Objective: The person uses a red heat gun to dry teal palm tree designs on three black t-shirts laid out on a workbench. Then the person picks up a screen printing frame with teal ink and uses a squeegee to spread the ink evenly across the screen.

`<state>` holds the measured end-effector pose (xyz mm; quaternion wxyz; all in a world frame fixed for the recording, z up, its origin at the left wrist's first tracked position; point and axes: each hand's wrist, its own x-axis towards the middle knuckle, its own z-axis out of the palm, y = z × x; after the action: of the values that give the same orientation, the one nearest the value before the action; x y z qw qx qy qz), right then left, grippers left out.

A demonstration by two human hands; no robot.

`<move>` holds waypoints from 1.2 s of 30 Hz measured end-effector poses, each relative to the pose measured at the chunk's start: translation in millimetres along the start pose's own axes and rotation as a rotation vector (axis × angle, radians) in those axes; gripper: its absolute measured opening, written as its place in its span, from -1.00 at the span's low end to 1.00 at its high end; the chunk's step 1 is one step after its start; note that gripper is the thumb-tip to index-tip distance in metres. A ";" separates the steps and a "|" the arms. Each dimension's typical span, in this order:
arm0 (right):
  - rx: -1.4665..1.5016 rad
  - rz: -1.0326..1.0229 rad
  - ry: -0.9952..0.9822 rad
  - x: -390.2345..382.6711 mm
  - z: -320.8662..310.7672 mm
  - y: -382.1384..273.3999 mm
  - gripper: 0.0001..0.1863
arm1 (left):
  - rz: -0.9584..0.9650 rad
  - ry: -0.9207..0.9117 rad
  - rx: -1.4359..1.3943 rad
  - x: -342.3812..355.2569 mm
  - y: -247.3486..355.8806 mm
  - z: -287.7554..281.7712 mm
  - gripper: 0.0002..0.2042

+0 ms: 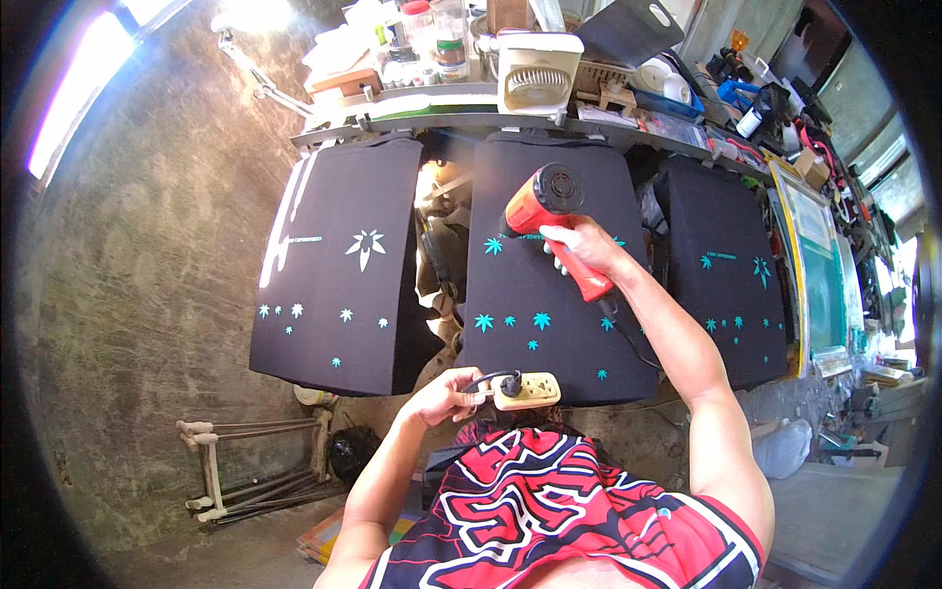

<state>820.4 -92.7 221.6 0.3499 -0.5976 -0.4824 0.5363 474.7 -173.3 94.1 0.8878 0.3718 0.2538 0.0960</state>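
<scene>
My right hand [581, 240] grips a red and black hair dryer [543, 201], tilted over the middle black shirt [530, 294], which is stretched on a board and printed with teal leaf shapes. A dark cord hangs from the dryer's handle. At that board's front edge my left hand [456, 396] grasps a cord beside a cream power strip [543, 389] with a black plug in it. On either side lie more black shirts on boards, the left one [329, 294] with white and teal leaves, the right one [731, 294] with teal leaves.
A cluttered shelf with jars [446, 59] and a small white fan [538, 74] runs behind the boards. Framed screens [819, 275] lean at the right beside more clutter. A bare wall [147, 255] is at the left, with a wooden frame [211, 469] low down and a plastic bag [785, 447] at lower right.
</scene>
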 end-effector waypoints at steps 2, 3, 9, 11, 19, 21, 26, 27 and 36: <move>0.022 0.018 -0.021 -1.1 -3.4 1.3 -0.58 | -0.004 0.004 -0.016 -0.2 0.3 -0.6 -0.86; 0.019 0.030 -0.031 -1.8 -5.9 1.8 -0.58 | -0.015 0.016 -0.013 0.1 0.1 -0.6 -0.87; -0.004 0.032 0.028 -12.8 -24.7 5.2 -0.57 | -0.035 -0.007 -0.007 4.4 -0.2 0.8 -0.87; -0.002 0.055 0.025 -19.1 -32.7 6.8 -0.57 | -0.026 -0.031 -0.030 6.7 -0.3 1.8 -0.87; 0.000 0.047 0.149 -45.0 -64.9 18.4 -0.66 | -0.040 -0.045 -0.015 17.0 1.4 9.1 -0.87; 0.006 0.049 0.162 -49.1 -69.9 19.8 -0.67 | -0.073 -0.043 -0.014 19.7 1.9 10.9 -0.87; 0.018 0.027 0.147 -43.9 -61.5 15.2 -0.65 | -0.050 -0.062 -0.006 24.0 1.5 15.3 -0.87; 0.018 0.023 0.125 -40.4 -56.6 13.0 -0.63 | -0.045 -0.060 -0.001 23.9 1.3 15.5 -0.87; -0.002 -0.017 -0.107 -15.3 -13.2 3.8 -0.59 | -0.009 -0.004 -0.017 10.4 0.6 10.6 -0.87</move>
<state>834.7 -107.0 225.0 0.3275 -0.5643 -0.5060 0.5642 489.1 -175.7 96.8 0.8918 0.3632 0.2529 0.0933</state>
